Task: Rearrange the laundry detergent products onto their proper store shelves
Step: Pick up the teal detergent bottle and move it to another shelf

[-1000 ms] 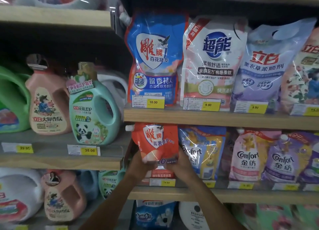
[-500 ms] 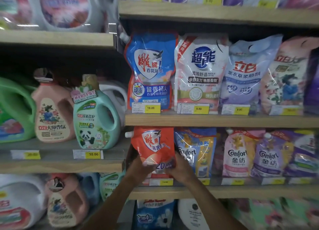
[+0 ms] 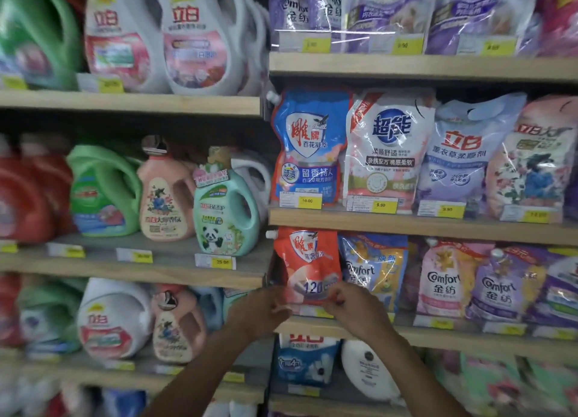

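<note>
A red detergent pouch (image 3: 305, 260) with a white spout stands upright at the left end of the right-hand shelf (image 3: 438, 335), beside a blue and yellow Comfort pouch (image 3: 375, 269). My left hand (image 3: 262, 313) pinches the pouch's lower left corner. My right hand (image 3: 353, 304) grips its lower right corner. Both forearms reach up from the bottom of the view. The pouch's bottom edge is partly hidden by my fingers.
Above it stand a blue pouch (image 3: 308, 147) and a white pouch (image 3: 387, 150). Pink and purple Comfort pouches (image 3: 444, 279) fill the shelf to the right. On the left shelves stand jugs, among them a teal panda bottle (image 3: 223, 210). Yellow price tags (image 3: 308, 200) line the edges.
Both hands have slid down from the pouch's sides to its bottom corners. The pouch stays upright in the same spot. My view has tilted upward, showing a higher shelf.
</note>
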